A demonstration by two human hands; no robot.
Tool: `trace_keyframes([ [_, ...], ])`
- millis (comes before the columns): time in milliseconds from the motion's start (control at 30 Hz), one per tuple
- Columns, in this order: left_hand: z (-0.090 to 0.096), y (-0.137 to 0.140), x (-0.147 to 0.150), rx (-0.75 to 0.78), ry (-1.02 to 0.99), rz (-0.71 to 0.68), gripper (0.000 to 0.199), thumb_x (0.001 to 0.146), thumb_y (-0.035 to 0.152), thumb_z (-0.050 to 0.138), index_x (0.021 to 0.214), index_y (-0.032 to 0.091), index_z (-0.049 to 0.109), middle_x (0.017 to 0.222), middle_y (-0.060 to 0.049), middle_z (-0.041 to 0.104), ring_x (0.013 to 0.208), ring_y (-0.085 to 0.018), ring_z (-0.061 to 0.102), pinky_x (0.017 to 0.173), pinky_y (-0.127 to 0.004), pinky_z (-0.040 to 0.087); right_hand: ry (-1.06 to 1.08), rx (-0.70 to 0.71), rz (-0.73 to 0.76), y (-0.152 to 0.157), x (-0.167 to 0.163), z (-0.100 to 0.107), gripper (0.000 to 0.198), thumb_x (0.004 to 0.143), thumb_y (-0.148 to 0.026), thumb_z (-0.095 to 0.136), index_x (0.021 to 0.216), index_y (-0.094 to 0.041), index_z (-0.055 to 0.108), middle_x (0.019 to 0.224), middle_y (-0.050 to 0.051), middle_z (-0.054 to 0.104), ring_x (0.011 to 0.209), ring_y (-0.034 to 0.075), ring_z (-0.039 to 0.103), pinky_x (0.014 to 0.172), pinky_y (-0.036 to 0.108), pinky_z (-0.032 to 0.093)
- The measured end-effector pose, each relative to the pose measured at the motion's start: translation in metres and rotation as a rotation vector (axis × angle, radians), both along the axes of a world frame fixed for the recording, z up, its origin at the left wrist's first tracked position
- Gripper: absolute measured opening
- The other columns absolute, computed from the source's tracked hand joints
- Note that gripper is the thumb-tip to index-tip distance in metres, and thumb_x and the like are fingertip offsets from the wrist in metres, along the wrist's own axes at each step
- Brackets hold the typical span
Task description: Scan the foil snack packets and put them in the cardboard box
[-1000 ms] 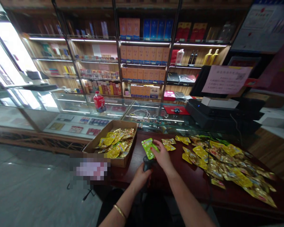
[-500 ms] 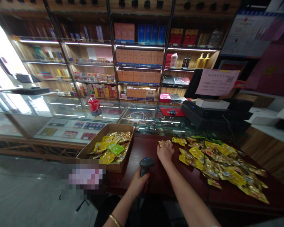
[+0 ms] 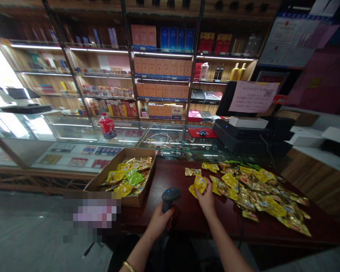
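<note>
My left hand (image 3: 160, 220) is wrapped round the handle of a dark barcode scanner (image 3: 170, 194), its head raised over the dark red table. In my right hand (image 3: 207, 203) are yellow snack packets (image 3: 200, 183), pinched between thumb and fingers; how many is hard to tell. Just beyond lies a single gold packet (image 3: 193, 172), apart from my fingers. To the right spreads a heap of gold and yellow packets (image 3: 251, 189). On the left a cardboard box (image 3: 147, 189) holds more packets, with one green packet (image 3: 134, 176) on top.
Behind the table stands a glass display counter (image 3: 124, 130) bearing a red-labelled bottle (image 3: 107, 125), a white cable (image 3: 159, 138) and a mouse (image 3: 202, 133) on a red mat. A monitor with a pink paper sheet (image 3: 253, 96) stands at the back right. Stocked shelves line the wall.
My right hand has left the gold packet lying on the table, come nearer, and now grips yellow packets. My left hand still holds the scanner. The view has shifted slightly.
</note>
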State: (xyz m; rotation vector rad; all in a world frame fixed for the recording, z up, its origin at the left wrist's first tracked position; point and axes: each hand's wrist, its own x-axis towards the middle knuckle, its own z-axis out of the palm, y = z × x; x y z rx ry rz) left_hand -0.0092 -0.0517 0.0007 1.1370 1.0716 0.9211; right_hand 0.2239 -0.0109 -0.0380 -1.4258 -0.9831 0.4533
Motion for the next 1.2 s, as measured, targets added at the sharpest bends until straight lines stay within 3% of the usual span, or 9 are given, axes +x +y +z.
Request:
trace_keyframes([
  [100, -0.003, 0.0, -0.004, 0.013, -0.021, -0.022, 0.045, 0.073, 0.053, 0.076, 0.094, 0.018, 0.057, 0.049, 0.008, 0.054, 0.031, -0.01, 0.044, 0.033, -0.02, 0.032, 0.078, 0.021, 0.038, -0.022, -0.003, -0.003, 0.084, 0.078, -0.04, 0.067, 0.154, -0.021, 0.035, 0.134, 0.016, 0.068, 0.113, 0.028, 0.072, 0.095, 0.043, 0.058],
  [167, -0.005, -0.001, -0.009, 0.011, -0.04, -0.047, 0.043, 0.073, 0.052, 0.077, 0.09, 0.019, 0.057, 0.048, 0.008, 0.054, 0.031, -0.01, 0.043, 0.033, -0.021, 0.031, 0.028, 0.001, -0.013, -0.028, -0.006, -0.004, 0.079, 0.078, -0.04, 0.066, 0.151, -0.02, 0.041, 0.13, 0.017, 0.069, 0.115, 0.03, 0.07, 0.098, 0.046, 0.057],
  [267, -0.004, -0.002, -0.016, 0.017, -0.085, -0.102, 0.043, 0.075, 0.051, 0.078, 0.094, 0.017, 0.06, 0.049, 0.007, 0.054, 0.033, -0.009, 0.045, 0.035, -0.02, 0.033, -0.171, -0.035, -0.098, -0.029, -0.01, -0.004, 0.06, 0.078, -0.04, 0.063, 0.134, -0.017, 0.059, 0.128, 0.018, 0.069, 0.12, 0.034, 0.066, 0.105, 0.05, 0.052],
  [400, -0.001, -0.005, -0.022, 0.0, -0.143, -0.152, 0.046, 0.074, 0.05, 0.079, 0.097, 0.015, 0.062, 0.05, 0.007, 0.056, 0.033, -0.009, 0.046, 0.035, -0.019, 0.035, -0.344, -0.022, -0.059, -0.027, -0.011, -0.004, 0.05, 0.085, -0.037, 0.056, 0.131, -0.018, 0.062, 0.124, 0.016, 0.068, 0.119, 0.032, 0.065, 0.105, 0.048, 0.052],
  [833, 0.0, -0.003, -0.023, -0.027, -0.145, -0.172, 0.034, 0.071, 0.04, 0.075, 0.092, 0.017, 0.061, 0.051, 0.007, 0.056, 0.033, -0.009, 0.045, 0.033, -0.019, 0.035, -0.412, -0.007, -0.109, -0.026, -0.009, -0.01, 0.04, 0.083, -0.037, 0.055, 0.117, -0.019, 0.066, 0.109, 0.015, 0.071, 0.105, 0.031, 0.068, 0.096, 0.046, 0.056],
  [967, -0.002, -0.004, -0.023, -0.05, -0.148, -0.145, 0.037, 0.069, 0.042, 0.077, 0.092, 0.017, 0.061, 0.049, 0.008, 0.054, 0.033, -0.009, 0.045, 0.034, -0.02, 0.035, -0.35, -0.031, -0.095, -0.027, -0.01, -0.009, 0.049, 0.082, -0.039, 0.057, 0.126, -0.017, 0.063, 0.119, 0.017, 0.07, 0.113, 0.032, 0.068, 0.101, 0.047, 0.054],
  [1100, 0.0, -0.003, -0.02, -0.059, -0.15, -0.128, 0.044, 0.07, 0.046, 0.08, 0.097, 0.017, 0.061, 0.051, 0.008, 0.055, 0.034, -0.009, 0.045, 0.035, -0.02, 0.035, -0.136, -0.088, -0.085, -0.024, -0.004, -0.009, 0.067, 0.077, -0.045, 0.064, 0.138, -0.019, 0.055, 0.127, 0.016, 0.071, 0.113, 0.031, 0.071, 0.097, 0.046, 0.057],
  [1200, 0.002, -0.001, -0.013, -0.053, -0.127, -0.089, 0.044, 0.073, 0.049, 0.078, 0.099, 0.019, 0.058, 0.051, 0.009, 0.055, 0.034, -0.009, 0.045, 0.035, -0.02, 0.033, 0.05, -0.07, -0.048, -0.009, -0.007, 0.008, 0.07, 0.074, -0.051, 0.068, 0.135, -0.02, 0.056, 0.119, 0.015, 0.076, 0.105, 0.031, 0.075, 0.089, 0.044, 0.06],
])
